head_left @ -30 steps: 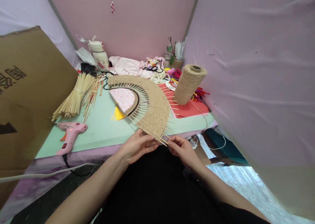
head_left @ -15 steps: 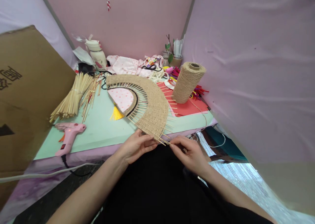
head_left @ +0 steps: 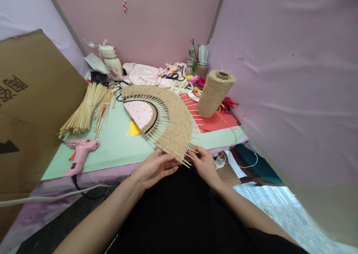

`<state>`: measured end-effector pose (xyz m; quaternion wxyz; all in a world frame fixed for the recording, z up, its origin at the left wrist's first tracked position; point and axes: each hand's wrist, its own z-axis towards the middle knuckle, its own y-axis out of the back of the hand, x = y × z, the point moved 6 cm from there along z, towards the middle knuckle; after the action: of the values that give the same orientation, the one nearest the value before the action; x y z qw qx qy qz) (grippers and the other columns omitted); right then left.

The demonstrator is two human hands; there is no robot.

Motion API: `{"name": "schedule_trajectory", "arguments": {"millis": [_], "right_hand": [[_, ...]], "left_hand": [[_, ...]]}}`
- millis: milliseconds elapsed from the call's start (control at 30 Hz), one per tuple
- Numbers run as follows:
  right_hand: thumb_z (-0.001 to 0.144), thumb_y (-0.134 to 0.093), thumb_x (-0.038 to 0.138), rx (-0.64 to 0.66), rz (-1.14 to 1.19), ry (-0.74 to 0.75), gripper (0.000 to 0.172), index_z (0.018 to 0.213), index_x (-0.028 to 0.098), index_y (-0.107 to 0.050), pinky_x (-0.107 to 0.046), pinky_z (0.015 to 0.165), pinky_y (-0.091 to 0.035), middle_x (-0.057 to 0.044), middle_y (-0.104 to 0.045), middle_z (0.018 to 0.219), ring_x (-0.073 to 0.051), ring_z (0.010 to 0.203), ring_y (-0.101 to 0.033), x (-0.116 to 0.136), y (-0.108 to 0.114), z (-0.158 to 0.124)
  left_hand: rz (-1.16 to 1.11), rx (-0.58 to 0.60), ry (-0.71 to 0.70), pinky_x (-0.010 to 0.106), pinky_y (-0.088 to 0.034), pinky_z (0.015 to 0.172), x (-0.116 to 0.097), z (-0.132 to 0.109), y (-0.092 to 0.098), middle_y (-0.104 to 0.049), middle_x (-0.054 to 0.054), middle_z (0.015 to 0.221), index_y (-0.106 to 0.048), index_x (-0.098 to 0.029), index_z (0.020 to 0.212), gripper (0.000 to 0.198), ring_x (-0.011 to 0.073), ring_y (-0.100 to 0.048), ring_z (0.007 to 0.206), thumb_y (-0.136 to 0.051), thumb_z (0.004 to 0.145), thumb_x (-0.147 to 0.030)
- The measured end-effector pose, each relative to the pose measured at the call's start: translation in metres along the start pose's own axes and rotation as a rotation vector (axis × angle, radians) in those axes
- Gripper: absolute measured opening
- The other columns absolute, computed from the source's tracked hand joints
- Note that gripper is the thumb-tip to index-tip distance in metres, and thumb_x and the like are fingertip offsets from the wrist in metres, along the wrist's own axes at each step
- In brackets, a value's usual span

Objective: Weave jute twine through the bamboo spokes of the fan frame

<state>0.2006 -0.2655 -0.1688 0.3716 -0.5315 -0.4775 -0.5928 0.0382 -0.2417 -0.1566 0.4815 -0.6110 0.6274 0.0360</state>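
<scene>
A half-round fan (head_left: 179,123) of woven jute twine on thin bamboo sticks lies tilted over the table's front edge. Bare stick ends poke out along its outer rim, and a pink dotted cloth half-circle (head_left: 139,113) with black trim fills its inner curve. My left hand (head_left: 158,168) is closed on the fan's near end, thumb on top, other fingers partly hidden beneath. Among the stick ends at the lower right rim, my right hand (head_left: 203,164) is pinched, apparently on the twine, which its fingers largely hide. A twine spool (head_left: 214,94) stands behind, with a strand (head_left: 228,123) trailing off the table.
At left on the table (head_left: 112,149) lie a pink glue gun (head_left: 81,153) and a bundle of bamboo sticks (head_left: 84,112), beside a cardboard box (head_left: 36,108). A yellow tassel (head_left: 133,129) shows under the fan. Red sheets (head_left: 218,125) lie under the spool; a bottle (head_left: 111,60) stands behind.
My right hand has moved up and left, from just beyond the stick tips to in among them at the fan's rim. My left hand keeps its hold.
</scene>
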Motion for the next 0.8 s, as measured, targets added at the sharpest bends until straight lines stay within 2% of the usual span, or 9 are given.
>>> {"name": "schedule_trajectory", "arguments": {"millis": [133, 233, 333, 433, 567, 667, 800], "right_hand": [[0.08, -0.06, 0.042, -0.001, 0.018, 0.025, 0.028, 0.067, 0.019, -0.056, -0.026, 0.062, -0.04, 0.001, -0.055, 0.064, -0.014, 0.062, -0.049, 0.002, -0.009, 0.006], [0.081, -0.059, 0.042, 0.061, -0.007, 0.021, 0.027, 0.068, 0.019, -0.057, -0.026, 0.061, -0.041, 0.0, -0.055, 0.064, -0.014, 0.062, -0.049, -0.001, -0.008, 0.004], [0.082, -0.06, 0.04, 0.149, -0.043, 0.02, 0.02, 0.081, 0.02, -0.064, -0.028, 0.063, -0.044, -0.001, -0.061, 0.072, -0.015, 0.064, -0.051, -0.001, 0.001, -0.002], [0.078, -0.064, 0.035, 0.187, -0.049, 0.023, 0.021, 0.094, 0.021, -0.066, -0.031, 0.074, -0.047, -0.003, -0.067, 0.087, -0.018, 0.077, -0.058, 0.006, 0.016, -0.008], [0.078, -0.064, 0.037, 0.202, 0.093, -0.077, 0.026, 0.099, 0.021, -0.068, -0.033, 0.083, -0.046, -0.005, -0.069, 0.099, -0.021, 0.093, -0.06, 0.008, 0.022, -0.01], [0.079, -0.064, 0.043, 0.161, 0.277, -0.169, 0.026, 0.088, 0.019, -0.07, -0.033, 0.085, -0.045, -0.006, -0.069, 0.091, -0.02, 0.092, -0.061, 0.002, 0.01, -0.008], [0.073, -0.07, 0.041, 0.09, 0.387, -0.235, 0.024, 0.075, 0.017, -0.068, -0.028, 0.075, -0.043, -0.002, -0.066, 0.075, -0.015, 0.074, -0.058, -0.004, -0.005, -0.003]], "left_hand": [[-0.025, 0.0, 0.011, 0.032, -0.052, 0.078, 0.004, 0.001, -0.001, -0.07, 0.003, 0.094, -0.054, -0.021, 0.098, 0.031, 0.0151, -0.069, 0.079, -0.072, 0.074, -0.016], [-0.037, -0.002, 0.024, 0.032, -0.053, 0.08, 0.005, 0.002, -0.003, -0.07, 0.004, 0.092, -0.053, -0.021, 0.097, 0.031, 0.0157, -0.07, 0.078, -0.073, 0.073, -0.015], [-0.039, 0.003, 0.019, 0.031, -0.053, 0.079, 0.005, 0.002, -0.004, -0.071, 0.005, 0.093, -0.053, -0.02, 0.097, 0.032, 0.0157, -0.07, 0.079, -0.073, 0.073, -0.016], [-0.048, -0.005, 0.005, 0.029, -0.053, 0.078, 0.005, 0.002, -0.004, -0.071, 0.004, 0.094, -0.054, -0.02, 0.096, 0.031, 0.0144, -0.069, 0.079, -0.074, 0.072, -0.015], [-0.061, -0.019, -0.003, 0.028, -0.052, 0.079, 0.006, 0.003, -0.004, -0.071, 0.005, 0.098, -0.057, -0.02, 0.097, 0.03, 0.0138, -0.069, 0.082, -0.073, 0.072, -0.014], [-0.055, -0.03, -0.007, 0.027, -0.051, 0.079, 0.007, 0.003, -0.003, -0.071, 0.006, 0.101, -0.058, -0.019, 0.098, 0.03, 0.0138, -0.068, 0.083, -0.073, 0.073, -0.015], [-0.047, -0.037, -0.003, 0.027, -0.052, 0.078, 0.007, 0.002, -0.002, -0.071, 0.005, 0.1, -0.058, -0.019, 0.097, 0.029, 0.0135, -0.068, 0.082, -0.073, 0.073, -0.015]]}}
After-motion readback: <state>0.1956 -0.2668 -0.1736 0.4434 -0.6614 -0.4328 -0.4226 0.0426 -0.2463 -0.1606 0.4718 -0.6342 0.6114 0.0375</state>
